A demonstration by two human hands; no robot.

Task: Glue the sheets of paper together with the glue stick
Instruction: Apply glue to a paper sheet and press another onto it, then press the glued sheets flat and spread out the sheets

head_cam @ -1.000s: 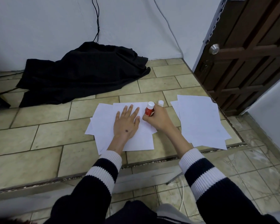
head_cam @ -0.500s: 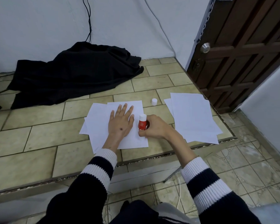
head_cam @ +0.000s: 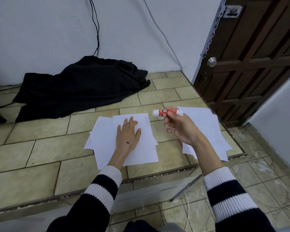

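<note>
While your left hand (head_cam: 128, 136) lies flat on white paper sheets (head_cam: 141, 148), your right hand (head_cam: 177, 129) pinches the red, cylindrical glue stick (head_cam: 167, 112) horizontally.

No legible text appears anywhere. The red label on the glue stick (head_cam: 167, 112), gripped in a person's right hand (head_cam: 181, 129), carries white lettering, but it is too blurred and too small to make out.
</note>
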